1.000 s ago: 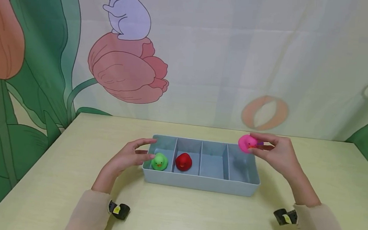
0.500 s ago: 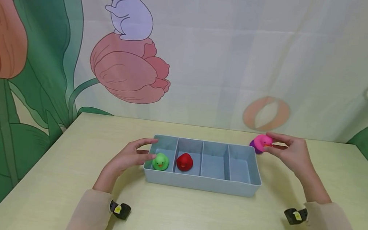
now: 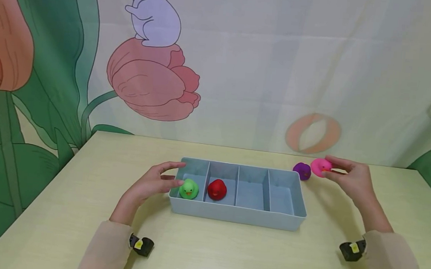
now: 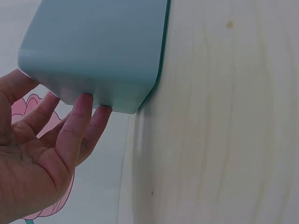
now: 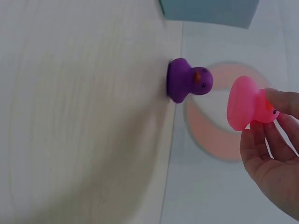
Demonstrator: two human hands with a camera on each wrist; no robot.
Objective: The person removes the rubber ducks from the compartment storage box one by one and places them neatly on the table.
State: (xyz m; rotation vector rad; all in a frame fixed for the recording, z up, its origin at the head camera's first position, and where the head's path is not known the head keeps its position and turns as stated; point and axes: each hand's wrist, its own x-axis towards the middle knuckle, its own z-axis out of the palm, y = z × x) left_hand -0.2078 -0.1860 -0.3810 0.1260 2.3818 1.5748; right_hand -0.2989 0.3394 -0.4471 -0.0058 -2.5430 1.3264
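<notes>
Bright pink, rounded toy duck (image 5: 242, 103): head partly hidden by fingers of my right hand (image 5: 280, 172).
Pale blue-grey, rectangular, four-compartment box (image 3: 237, 216): cropped by the top edge in both my wrist views, compartments hidden there.
My left hand (image 4: 35, 163): cropped by its wrist view's left edge.
White cartoon rabbit (image 3: 155, 22): head cut off, head view.
</notes>
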